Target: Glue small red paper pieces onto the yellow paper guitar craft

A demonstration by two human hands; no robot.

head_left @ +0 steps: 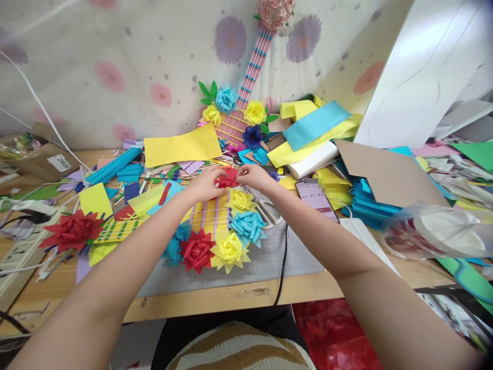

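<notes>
Both my hands meet over a red paper flower point(228, 178) at the far side of a paper guitar craft point(210, 218) lying on a grey cutting mat point(265, 259). My left hand point(206, 185) pinches the flower's left side with closed fingers. My right hand point(252, 177) pinches its right side. Yellow point(241, 199), blue point(247, 226), red point(197, 250) and yellow point(228, 250) paper flowers sit on the guitar body below my hands.
A second flowered paper guitar point(246, 100) leans on the wall. Scissors point(267, 209) and a phone point(316, 198) lie right of my hands. Coloured paper sheets point(181, 146), a big red flower point(72, 229), cardboard point(389, 174), a black cable point(284, 262) and a plastic bag point(431, 231) surround the mat.
</notes>
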